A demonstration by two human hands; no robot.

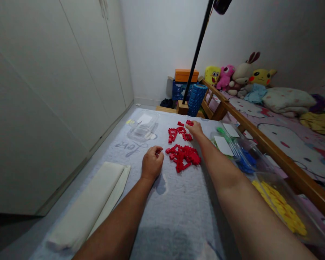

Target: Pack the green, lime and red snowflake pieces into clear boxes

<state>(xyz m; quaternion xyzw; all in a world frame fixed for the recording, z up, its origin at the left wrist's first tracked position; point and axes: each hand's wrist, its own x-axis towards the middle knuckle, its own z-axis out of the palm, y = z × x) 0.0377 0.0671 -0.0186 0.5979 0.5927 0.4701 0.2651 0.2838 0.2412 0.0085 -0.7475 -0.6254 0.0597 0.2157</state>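
Red plastic building bricks (184,157) are lying in a loose pile near the middle of a pale grey fleece mat (178,216). A thinner scatter of the same bricks (176,133) is lying closer to the mat's far edge.

The person's left hand (151,162) is resting just left of the nearer pile, with fingers curled and thumb meeting fingertips. Whether it is pinching a brick cannot be told. The right hand (195,129) is reaching across to the far scatter, palm down and touching those bricks. Its fingers are hiding whatever may be under them, so its grip cannot be told either.

A clear plastic tub (143,130) is sitting near the mat's far left corner. A folded cream cloth (97,195) is lying along the left edge. Clear bags of blue and green pieces (241,159) and of yellow pieces (281,209) are lining the right edge, beside a wooden bed rail (276,153).

The likely risks: the outstretched right forearm is passing just beside the nearer pile and could sweep bricks across the mat. Small pieces could also sink into the soft fleece or roll off the far edge.
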